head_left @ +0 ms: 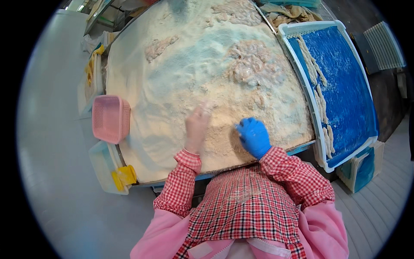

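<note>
My left hand (197,125), pale and floury, hovers at or just over the breading powder (172,105) near the table's front; its fingers are smeared by motion. To its right, my right hand (254,137) in a blue glove rests low over the powder, its fingers curled in. Whatever it may hold is hidden beneath it. Beyond my right hand lies a wet heap of pale pinkish raw meat pieces (256,62). Coated strips (320,101) lie in a line down the left side of a white-rimmed tray (284,30) with a blue lining (349,82).
A pink perforated basket (111,118) sits at the table's left edge. Below it stands a clear bin (103,166) with a yellow cloth (124,176). Smaller meat (159,48) lies far left, more meat (237,12) far back. Beige cloths (291,15) lie behind the tray.
</note>
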`<control>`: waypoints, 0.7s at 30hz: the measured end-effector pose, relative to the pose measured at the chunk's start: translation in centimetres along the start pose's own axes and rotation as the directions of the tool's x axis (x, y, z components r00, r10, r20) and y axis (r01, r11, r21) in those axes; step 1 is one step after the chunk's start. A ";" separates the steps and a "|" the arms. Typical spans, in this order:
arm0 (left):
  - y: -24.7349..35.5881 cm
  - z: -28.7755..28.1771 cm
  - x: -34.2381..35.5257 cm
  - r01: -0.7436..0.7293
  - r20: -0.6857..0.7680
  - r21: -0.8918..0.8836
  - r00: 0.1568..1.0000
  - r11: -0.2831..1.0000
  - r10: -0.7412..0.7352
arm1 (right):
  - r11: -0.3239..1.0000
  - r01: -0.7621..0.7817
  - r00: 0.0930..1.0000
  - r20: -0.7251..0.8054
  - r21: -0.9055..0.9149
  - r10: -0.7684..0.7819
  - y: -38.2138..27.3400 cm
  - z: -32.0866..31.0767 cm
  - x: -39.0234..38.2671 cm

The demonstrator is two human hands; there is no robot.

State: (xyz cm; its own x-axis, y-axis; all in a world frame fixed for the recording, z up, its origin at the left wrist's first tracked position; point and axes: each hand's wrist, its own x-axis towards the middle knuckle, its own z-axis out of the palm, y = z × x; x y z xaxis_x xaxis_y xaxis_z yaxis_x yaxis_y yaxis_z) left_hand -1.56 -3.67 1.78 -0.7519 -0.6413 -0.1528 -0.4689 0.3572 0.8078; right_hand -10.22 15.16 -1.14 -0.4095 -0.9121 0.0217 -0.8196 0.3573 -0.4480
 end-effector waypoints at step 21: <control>-1.7 -0.9 -3.5 0.487 0.257 -0.525 0.873 0.698 -0.415 | 0.052 -0.373 0.783 0.285 0.926 0.553 4.6 2.7 2.5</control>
State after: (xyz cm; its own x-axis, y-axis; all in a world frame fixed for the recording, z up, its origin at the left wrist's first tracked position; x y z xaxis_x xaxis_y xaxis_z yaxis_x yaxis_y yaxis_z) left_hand 2.32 -2.63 1.42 -0.5807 -0.5333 -0.6151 -0.4500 -0.4194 0.7884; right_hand -13.97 13.96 -5.60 -0.6595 -0.5742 -0.4851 0.4815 0.1729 -0.8592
